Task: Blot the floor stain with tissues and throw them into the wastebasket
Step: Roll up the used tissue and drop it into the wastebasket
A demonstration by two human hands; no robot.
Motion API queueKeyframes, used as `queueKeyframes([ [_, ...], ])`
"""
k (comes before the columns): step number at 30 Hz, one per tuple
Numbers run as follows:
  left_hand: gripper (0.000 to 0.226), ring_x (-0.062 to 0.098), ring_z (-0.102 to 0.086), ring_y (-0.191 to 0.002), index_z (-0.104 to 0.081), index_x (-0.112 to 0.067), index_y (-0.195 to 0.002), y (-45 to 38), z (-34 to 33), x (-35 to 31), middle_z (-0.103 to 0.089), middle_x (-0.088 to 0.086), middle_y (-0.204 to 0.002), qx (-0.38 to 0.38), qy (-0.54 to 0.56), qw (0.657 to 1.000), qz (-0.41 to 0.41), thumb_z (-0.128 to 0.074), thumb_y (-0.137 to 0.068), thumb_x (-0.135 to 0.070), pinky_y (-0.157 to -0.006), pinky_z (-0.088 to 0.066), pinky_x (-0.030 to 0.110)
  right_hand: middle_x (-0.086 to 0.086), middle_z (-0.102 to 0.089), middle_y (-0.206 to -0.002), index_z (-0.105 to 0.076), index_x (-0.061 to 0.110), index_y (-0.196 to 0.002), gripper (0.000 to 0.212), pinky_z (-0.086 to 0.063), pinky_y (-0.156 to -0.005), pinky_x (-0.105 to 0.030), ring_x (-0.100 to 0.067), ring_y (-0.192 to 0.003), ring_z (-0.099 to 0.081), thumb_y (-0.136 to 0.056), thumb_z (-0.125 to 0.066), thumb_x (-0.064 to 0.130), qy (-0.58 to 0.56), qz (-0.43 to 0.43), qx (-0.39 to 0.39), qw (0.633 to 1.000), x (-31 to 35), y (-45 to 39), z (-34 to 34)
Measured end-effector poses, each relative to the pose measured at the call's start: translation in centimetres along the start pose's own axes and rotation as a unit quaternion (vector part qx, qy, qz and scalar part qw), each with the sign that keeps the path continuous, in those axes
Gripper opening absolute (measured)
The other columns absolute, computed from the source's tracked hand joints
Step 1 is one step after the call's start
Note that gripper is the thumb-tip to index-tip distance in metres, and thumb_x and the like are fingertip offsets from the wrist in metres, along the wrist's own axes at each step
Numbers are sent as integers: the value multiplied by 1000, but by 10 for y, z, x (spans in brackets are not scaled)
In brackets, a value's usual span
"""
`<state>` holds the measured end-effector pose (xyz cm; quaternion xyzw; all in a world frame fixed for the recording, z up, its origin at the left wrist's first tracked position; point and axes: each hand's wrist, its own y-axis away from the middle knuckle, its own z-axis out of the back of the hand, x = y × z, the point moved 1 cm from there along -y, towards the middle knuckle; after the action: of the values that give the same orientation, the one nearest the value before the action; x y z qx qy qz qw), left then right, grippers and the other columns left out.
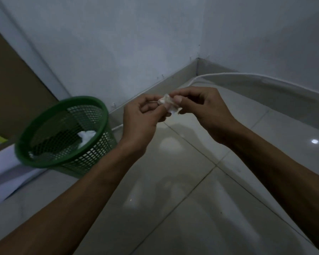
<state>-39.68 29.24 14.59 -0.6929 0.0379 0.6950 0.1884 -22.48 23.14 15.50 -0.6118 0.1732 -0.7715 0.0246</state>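
A small crumpled white tissue [168, 103] is pinched between the fingertips of both hands, held above the tiled floor. My left hand [139, 118] grips its left side and my right hand [204, 109] grips its right side. A green mesh wastebasket [44, 144] stands on the floor to the left of my hands, against the wall. Inside it lies a wadded white tissue [86, 138]. No stain is visible on the glossy floor below my hands.
A white cable [247, 75] runs along the skirting at the corner of the two walls. A brown panel [11, 92] and a white frame stand at the far left behind the basket. Pale glossy tiles [182, 190] cover the floor.
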Motion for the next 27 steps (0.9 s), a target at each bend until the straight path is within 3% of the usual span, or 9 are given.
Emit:
queueKeyframes([
  [5,20,23,-77,-79,-74,-8,-107,-5,79,-26,-78,8,-86,-88,-97,990,-46,-79,-87,-10,-71,-62,30,2,-78,-114,-70,16,-130,30,-61,-88,-33,-12,-104,-75,-101,-65,23,-21,9,38,999,7,-8,-35],
  [10,18,12,-74,-78,-77,-24,-103,-4,168,-25,-75,-4,-83,-156,-303,939,-48,-80,-87,-28,-73,-64,33,-1,-80,-106,-74,14,-123,25,-62,-84,-36,-15,-98,-77,-101,-66,21,-18,-3,59,998,-6,-5,-51],
  [12,25,10,-73,-81,-76,-25,-109,-4,190,-16,-75,-10,-87,-128,-407,905,4,-79,-86,-35,-71,-62,31,-3,-80,-102,-75,14,-120,23,-62,-81,-35,-16,-96,-77,-100,-67,20,-24,-13,58,998,-12,-4,-54],
  [14,41,14,-72,-90,-70,-26,-125,-4,200,-9,-77,-3,-103,-66,-485,870,69,-78,-87,-41,-81,-60,34,-2,-80,-101,-75,14,-121,23,-62,-79,-33,-16,-95,-77,-100,-67,20,-19,-19,62,998,-17,-2,-53],
  [17,51,11,-68,-94,-62,-23,-136,-4,194,-7,-72,4,-123,-53,-515,853,69,-73,-91,-44,-88,-55,36,0,-80,-103,-75,15,-121,23,-61,-79,-30,-14,-96,-77,-100,-66,20,-7,-26,70,997,-21,2,-50],
  [21,48,15,-67,-109,-64,-22,-134,-8,158,-19,-71,1,-126,-67,-492,868,-17,-68,-93,-45,-95,-54,39,1,-78,-105,-74,13,-121,22,-61,-78,-27,-12,-95,-76,-101,-65,18,9,-42,54,998,-25,10,-38],
  [24,44,10,-60,-116,-64,-21,-134,-12,115,-28,-69,0,-130,-21,-479,871,-106,-69,-94,-39,-97,-45,31,2,-78,-106,-74,14,-122,23,-62,-80,-25,-9,-95,-76,-101,-64,19,31,-62,37,997,-28,20,-20],
  [27,38,9,-64,-111,-68,-18,-130,-18,65,-28,-72,-1,-125,54,-460,870,-167,-70,-95,-34,-100,-48,29,3,-79,-101,-76,15,-116,19,-61,-80,-22,-7,-92,-76,-99,-67,17,55,-79,2,995,-33,33,3],
])
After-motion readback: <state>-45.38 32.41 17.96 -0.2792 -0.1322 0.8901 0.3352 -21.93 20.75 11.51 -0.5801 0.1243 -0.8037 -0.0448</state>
